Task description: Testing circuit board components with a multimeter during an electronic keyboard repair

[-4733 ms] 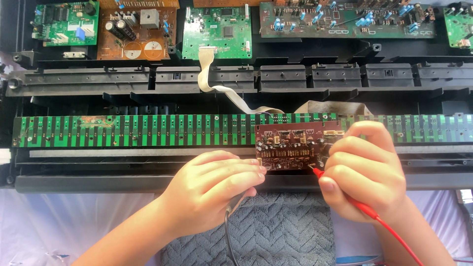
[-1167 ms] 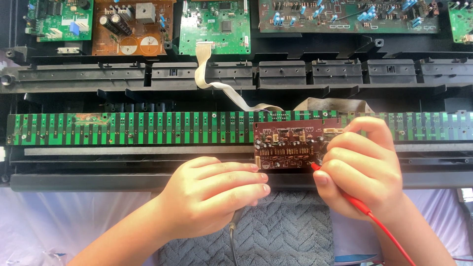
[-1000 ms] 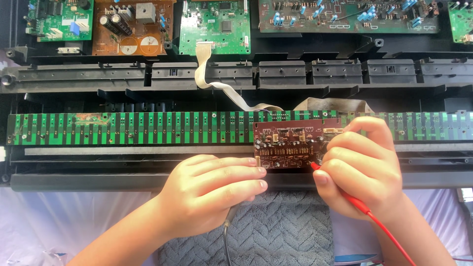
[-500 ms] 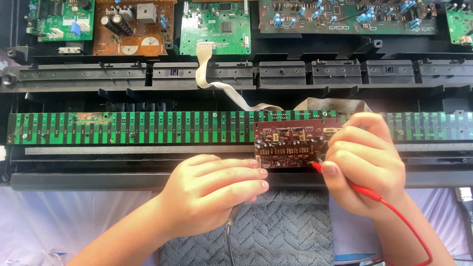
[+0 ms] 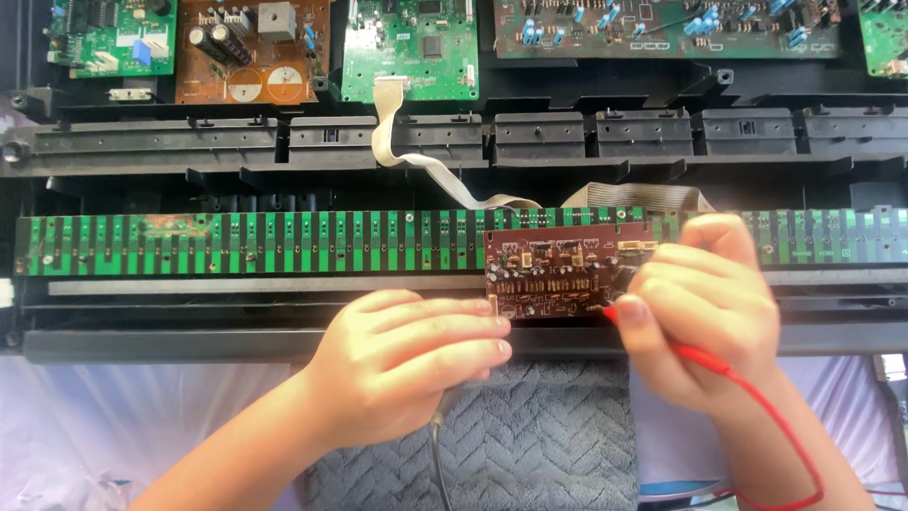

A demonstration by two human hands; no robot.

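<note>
Probing was the step in hand: the right hand (image 5: 700, 317) gripped a red test lead (image 5: 747, 378) against the small brown circuit board (image 5: 563, 274), above the long green contact strip (image 5: 284, 243). The left hand (image 5: 407, 364) closed, apparently on a dark cable (image 5: 438, 464). Next contact needed steady placement.

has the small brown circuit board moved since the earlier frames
No. The small brown circuit board sits at the same spot on the long green board, right of the ribbon cable.

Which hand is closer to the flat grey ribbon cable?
Right. The right hand sits just below the ribbon cable, almost touching it; the left hand lies lower and further left.
</note>
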